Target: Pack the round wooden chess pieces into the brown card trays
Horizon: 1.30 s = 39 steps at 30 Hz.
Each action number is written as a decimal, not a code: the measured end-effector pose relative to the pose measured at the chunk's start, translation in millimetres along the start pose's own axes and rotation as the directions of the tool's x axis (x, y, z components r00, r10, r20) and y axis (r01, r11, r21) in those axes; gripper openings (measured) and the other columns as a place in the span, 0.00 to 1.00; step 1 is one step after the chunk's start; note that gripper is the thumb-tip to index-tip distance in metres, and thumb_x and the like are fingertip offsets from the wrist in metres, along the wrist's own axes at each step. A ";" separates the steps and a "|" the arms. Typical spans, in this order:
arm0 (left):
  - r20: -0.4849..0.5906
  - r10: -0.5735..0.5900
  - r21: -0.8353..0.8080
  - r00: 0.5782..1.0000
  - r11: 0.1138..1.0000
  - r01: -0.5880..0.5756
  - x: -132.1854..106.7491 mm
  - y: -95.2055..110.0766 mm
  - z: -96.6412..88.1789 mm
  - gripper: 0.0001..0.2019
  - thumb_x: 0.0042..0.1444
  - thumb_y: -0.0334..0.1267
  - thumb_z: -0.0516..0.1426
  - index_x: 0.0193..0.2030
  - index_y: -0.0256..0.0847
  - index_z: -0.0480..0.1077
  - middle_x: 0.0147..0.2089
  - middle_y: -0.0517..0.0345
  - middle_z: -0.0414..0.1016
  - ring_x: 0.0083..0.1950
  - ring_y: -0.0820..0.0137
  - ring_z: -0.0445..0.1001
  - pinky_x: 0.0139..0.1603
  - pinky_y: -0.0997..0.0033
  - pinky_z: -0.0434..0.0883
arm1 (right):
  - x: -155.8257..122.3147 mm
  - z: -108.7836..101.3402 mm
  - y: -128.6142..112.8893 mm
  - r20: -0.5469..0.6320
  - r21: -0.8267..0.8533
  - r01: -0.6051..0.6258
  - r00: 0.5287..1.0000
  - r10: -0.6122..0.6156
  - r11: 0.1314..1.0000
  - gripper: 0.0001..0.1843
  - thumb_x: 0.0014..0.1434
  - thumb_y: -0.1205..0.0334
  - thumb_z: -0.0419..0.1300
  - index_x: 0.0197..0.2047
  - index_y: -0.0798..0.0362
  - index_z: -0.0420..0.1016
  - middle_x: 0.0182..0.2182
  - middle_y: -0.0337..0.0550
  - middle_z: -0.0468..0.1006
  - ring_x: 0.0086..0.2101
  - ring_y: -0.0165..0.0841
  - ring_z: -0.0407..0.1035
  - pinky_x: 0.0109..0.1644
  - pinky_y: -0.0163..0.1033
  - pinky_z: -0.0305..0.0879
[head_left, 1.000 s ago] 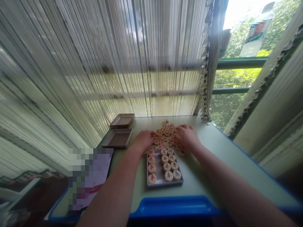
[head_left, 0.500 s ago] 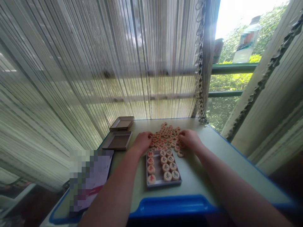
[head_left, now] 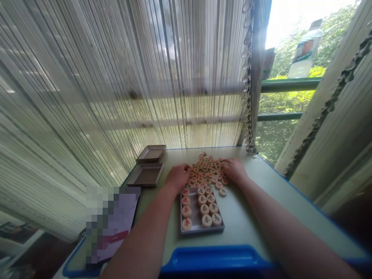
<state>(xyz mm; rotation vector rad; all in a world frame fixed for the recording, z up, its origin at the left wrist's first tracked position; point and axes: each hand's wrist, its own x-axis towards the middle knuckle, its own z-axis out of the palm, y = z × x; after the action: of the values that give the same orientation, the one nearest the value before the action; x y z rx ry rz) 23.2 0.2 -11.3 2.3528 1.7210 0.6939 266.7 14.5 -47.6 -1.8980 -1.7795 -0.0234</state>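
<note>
Round wooden Chinese chess pieces [head_left: 205, 169] with red or black characters lie in a loose heap on the table. At the heap's left edge is my left hand [head_left: 178, 176], its fingers curled together; whatever they may hold is hidden. My right hand [head_left: 235, 170] rests against the right side, fingers reaching out onto the outer pieces, with no piece visibly gripped. Nearer to me lies a shallow grey box [head_left: 194, 228]. Red pieces [head_left: 186, 211] form one column along its left wall, and black pieces [head_left: 206, 221] fill two columns at the right, leaving a bare strip between.
Two more shallow trays, a near one [head_left: 158, 180] and a far one [head_left: 162, 148], lie at the back left. A dark-edged flat item [head_left: 122, 228], partly blurred out, is left of my forearm. Blue trim [head_left: 213, 255] edges the pale green table [head_left: 241, 228]. String curtains [head_left: 162, 77] hang behind.
The right fingers have shifted slightly and reach out more over the heap's edge. My left hand stays by the left edge. The whole view has moved a little; the boxed pieces are unchanged.
</note>
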 end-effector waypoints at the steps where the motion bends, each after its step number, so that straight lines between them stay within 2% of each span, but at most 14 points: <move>1: -0.016 0.010 -0.013 1.000 1.000 -0.010 0.2 -0.2 1.8 0.13 0.54 0.37 0.50 0.44 0.40 0.72 0.41 0.53 0.77 0.41 0.68 0.73 0.44 0.71 0.67 | 0.8 1.0 0.2 0.018 0.005 0.000 1.000 0.000 1.000 0.19 0.57 0.60 0.47 0.45 0.54 0.75 0.43 0.47 0.76 0.46 0.36 0.66 0.53 0.39 0.55; 4: -0.044 0.025 -0.090 0.999 0.995 -0.029 2.1 -1.9 8.5 0.14 0.53 0.33 0.51 0.46 0.40 0.70 0.42 0.55 0.76 0.39 0.70 0.74 0.43 0.72 0.68 | 0.7 1.9 -1.6 0.026 0.001 -0.005 1.000 0.005 1.000 0.18 0.56 0.61 0.48 0.43 0.54 0.76 0.41 0.47 0.77 0.43 0.37 0.68 0.50 0.39 0.58; 8: -0.039 -0.058 -0.214 0.998 0.976 0.048 6.1 -5.0 14.1 0.14 0.52 0.31 0.51 0.46 0.39 0.69 0.42 0.56 0.76 0.36 0.73 0.74 0.40 0.74 0.70 | -0.9 1.2 -4.6 -0.005 0.033 0.003 1.000 -0.003 0.999 0.18 0.55 0.62 0.49 0.42 0.53 0.76 0.40 0.47 0.78 0.42 0.38 0.68 0.48 0.40 0.59; 12: -0.010 -0.123 -0.238 0.992 0.964 0.117 10.1 -8.8 14.0 0.12 0.52 0.32 0.51 0.42 0.39 0.72 0.40 0.55 0.77 0.37 0.72 0.74 0.41 0.73 0.70 | 0.2 2.8 -2.9 -0.024 0.018 -0.034 0.999 0.035 0.999 0.16 0.54 0.59 0.50 0.38 0.53 0.77 0.37 0.48 0.78 0.40 0.38 0.69 0.47 0.40 0.59; 16: 0.011 -0.155 -0.256 0.988 0.955 0.152 12.7 -14.0 14.0 0.13 0.52 0.33 0.51 0.42 0.38 0.72 0.37 0.54 0.78 0.37 0.71 0.75 0.39 0.73 0.71 | 0.9 5.3 -1.8 -0.026 -0.021 -0.047 0.999 0.047 0.999 0.17 0.53 0.54 0.51 0.34 0.52 0.78 0.33 0.47 0.78 0.37 0.37 0.69 0.46 0.40 0.58; 26: 0.027 -0.151 -0.237 0.988 0.959 0.153 8.8 -11.1 10.3 0.11 0.51 0.35 0.53 0.39 0.38 0.73 0.36 0.54 0.78 0.36 0.71 0.75 0.38 0.74 0.70 | -1.6 -4.0 -4.7 -0.013 0.055 -0.046 0.999 0.046 0.997 0.18 0.53 0.52 0.52 0.41 0.49 0.77 0.35 0.47 0.75 0.37 0.38 0.66 0.46 0.42 0.58; 30: 0.067 -0.141 -0.200 0.988 0.968 0.152 6.9 -9.0 8.0 0.10 0.51 0.37 0.53 0.36 0.36 0.74 0.33 0.53 0.77 0.34 0.70 0.74 0.35 0.74 0.69 | -9.1 -11.8 -13.3 -0.041 0.080 0.024 0.999 -0.021 0.996 0.16 0.53 0.54 0.53 0.37 0.49 0.78 0.36 0.48 0.74 0.39 0.39 0.64 0.46 0.42 0.58; 34: 0.078 -0.098 -0.178 0.992 0.978 0.111 4.2 -6.5 4.5 0.10 0.50 0.37 0.54 0.36 0.36 0.74 0.33 0.53 0.77 0.33 0.71 0.73 0.36 0.73 0.69 | -22.2 -15.5 -33.4 -0.066 0.163 0.218 0.976 -0.209 0.962 0.14 0.53 0.55 0.55 0.37 0.47 0.79 0.38 0.45 0.74 0.43 0.40 0.61 0.48 0.42 0.57; 36: 0.069 -0.048 -0.178 0.996 0.982 0.060 3.4 -4.8 2.4 0.10 0.49 0.37 0.56 0.36 0.37 0.74 0.35 0.54 0.76 0.34 0.71 0.73 0.37 0.74 0.69 | -27.7 -13.5 -43.0 -0.026 0.198 0.297 0.954 -0.298 0.934 0.13 0.53 0.55 0.55 0.37 0.46 0.79 0.38 0.45 0.74 0.43 0.39 0.61 0.50 0.43 0.56; 39: 0.006 0.029 -0.174 1.000 0.984 -0.028 3.0 -1.4 -0.1 0.09 0.48 0.38 0.57 0.35 0.38 0.75 0.38 0.54 0.75 0.37 0.71 0.72 0.40 0.74 0.68 | -31.0 -7.6 -51.6 0.071 0.214 0.333 0.932 -0.355 0.918 0.12 0.53 0.56 0.56 0.36 0.44 0.79 0.39 0.43 0.74 0.43 0.39 0.61 0.52 0.46 0.53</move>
<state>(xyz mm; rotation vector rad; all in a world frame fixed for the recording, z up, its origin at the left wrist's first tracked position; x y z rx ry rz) 22.7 3.5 -10.9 2.2620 1.5575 0.8025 217.2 -17.6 -33.6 -1.4526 -2.0868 0.1295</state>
